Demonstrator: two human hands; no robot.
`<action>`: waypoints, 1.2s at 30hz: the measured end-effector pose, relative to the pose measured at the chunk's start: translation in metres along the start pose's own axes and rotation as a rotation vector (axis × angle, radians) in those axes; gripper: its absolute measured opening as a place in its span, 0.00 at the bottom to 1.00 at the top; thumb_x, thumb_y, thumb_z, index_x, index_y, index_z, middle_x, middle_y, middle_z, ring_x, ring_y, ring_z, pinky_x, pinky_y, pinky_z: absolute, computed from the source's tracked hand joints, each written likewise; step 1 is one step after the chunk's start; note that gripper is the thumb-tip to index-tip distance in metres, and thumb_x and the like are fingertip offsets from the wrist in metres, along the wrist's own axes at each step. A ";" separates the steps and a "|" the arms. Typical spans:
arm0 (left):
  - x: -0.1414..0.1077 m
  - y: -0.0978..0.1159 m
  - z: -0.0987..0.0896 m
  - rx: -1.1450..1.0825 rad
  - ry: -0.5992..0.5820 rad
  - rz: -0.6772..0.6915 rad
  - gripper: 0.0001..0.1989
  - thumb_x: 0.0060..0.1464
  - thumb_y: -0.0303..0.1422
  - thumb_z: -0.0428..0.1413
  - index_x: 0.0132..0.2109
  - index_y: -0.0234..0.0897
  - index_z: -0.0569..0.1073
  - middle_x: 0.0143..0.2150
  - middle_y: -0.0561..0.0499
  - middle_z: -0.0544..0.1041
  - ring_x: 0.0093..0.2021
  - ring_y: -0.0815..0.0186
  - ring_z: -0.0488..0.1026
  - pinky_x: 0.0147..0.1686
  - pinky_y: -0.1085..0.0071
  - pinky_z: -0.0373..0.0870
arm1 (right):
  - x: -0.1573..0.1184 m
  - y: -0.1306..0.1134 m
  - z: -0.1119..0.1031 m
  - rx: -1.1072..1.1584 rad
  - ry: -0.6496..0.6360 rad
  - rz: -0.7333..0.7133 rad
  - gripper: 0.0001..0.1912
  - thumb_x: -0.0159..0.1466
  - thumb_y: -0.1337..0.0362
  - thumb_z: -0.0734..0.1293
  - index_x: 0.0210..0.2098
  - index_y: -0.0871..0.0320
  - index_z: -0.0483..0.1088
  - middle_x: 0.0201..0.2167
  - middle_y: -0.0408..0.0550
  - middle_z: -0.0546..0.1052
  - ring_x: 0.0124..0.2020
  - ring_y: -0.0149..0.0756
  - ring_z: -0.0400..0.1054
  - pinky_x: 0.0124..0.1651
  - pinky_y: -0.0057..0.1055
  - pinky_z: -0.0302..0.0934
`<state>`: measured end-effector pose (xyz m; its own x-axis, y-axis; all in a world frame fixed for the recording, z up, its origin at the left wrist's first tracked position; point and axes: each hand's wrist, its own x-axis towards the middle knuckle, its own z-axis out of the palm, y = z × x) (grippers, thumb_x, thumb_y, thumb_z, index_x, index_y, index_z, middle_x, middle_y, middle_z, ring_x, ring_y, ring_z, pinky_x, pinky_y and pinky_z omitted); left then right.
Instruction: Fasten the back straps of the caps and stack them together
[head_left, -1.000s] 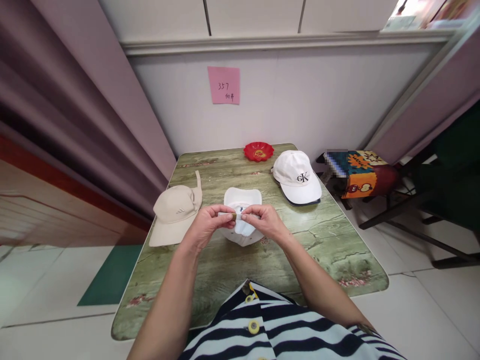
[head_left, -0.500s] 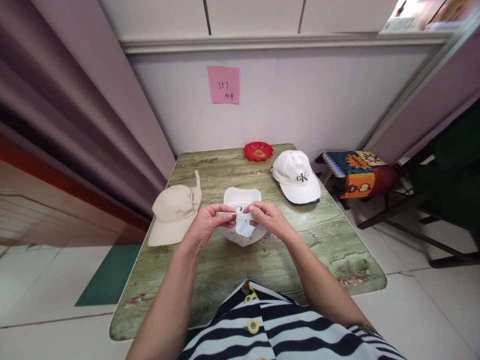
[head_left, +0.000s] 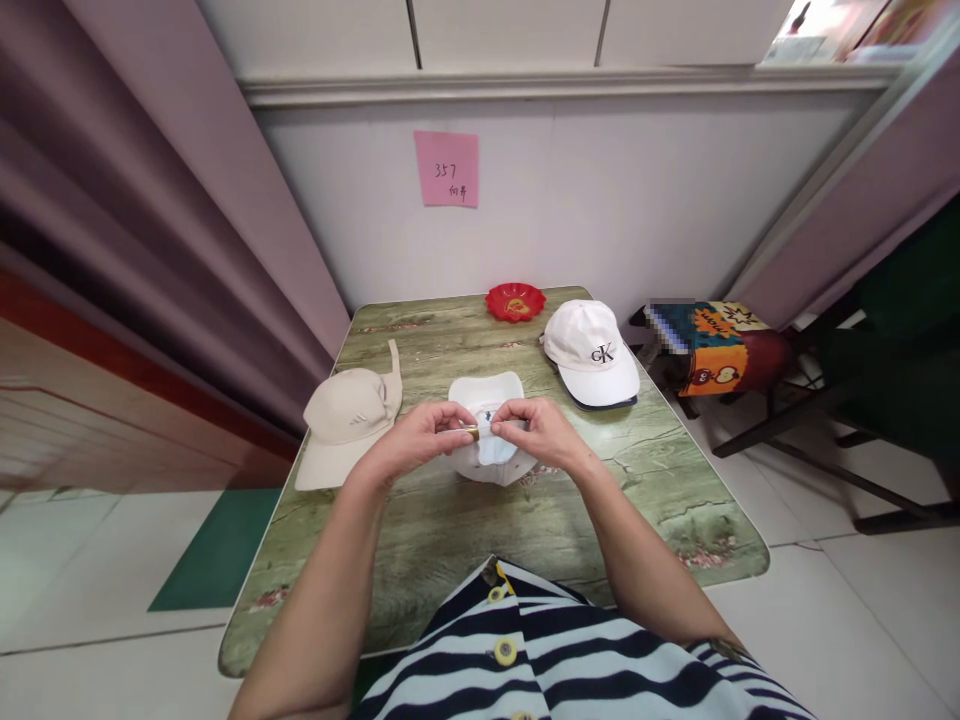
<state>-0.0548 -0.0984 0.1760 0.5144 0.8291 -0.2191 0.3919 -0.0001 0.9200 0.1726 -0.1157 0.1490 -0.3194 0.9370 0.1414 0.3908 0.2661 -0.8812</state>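
Observation:
In the middle of the table a white baseball cap (head_left: pixel 486 390) lies with its brim pointing away from me and its back opening towards me. My left hand (head_left: pixel 424 435) pinches the cap's back strap by a small gold-coloured buckle (head_left: pixel 473 434). Across from it, my right hand (head_left: pixel 536 430) pinches the strap's other side between thumb and fingers. The fingers partly cover the strap. Left of my hands rests a beige cap (head_left: pixel 345 410) with its strap end sticking up. On the right a white cap with black letters (head_left: pixel 589 340) sits on top of a dark one (head_left: pixel 600 404).
A red scalloped dish (head_left: pixel 515 302) stands at the back of the green wood-patterned table (head_left: pixel 450 540). Behind it, a pink note (head_left: pixel 447 170) is stuck on the white wall. A stool with a colourful cover (head_left: pixel 716 345) is to the right of the table.
My right fingers have closed from a looser hold into a pinch on the strap, near the buckle. Both hands are slightly higher and the cap's back has shifted a little. The other caps stay put.

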 end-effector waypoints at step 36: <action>0.004 -0.020 0.007 -0.130 0.054 0.114 0.14 0.47 0.40 0.64 0.38 0.35 0.78 0.37 0.48 0.78 0.37 0.63 0.72 0.37 0.72 0.67 | -0.005 0.012 -0.003 0.001 -0.047 0.030 0.13 0.61 0.56 0.68 0.31 0.59 0.77 0.24 0.42 0.73 0.26 0.29 0.59 0.30 0.26 0.50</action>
<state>-0.0554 -0.0993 0.1541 0.5070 0.8565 -0.0966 0.2297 -0.0262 0.9729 0.1813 -0.1165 0.1388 -0.3478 0.9328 0.0940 0.4002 0.2384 -0.8849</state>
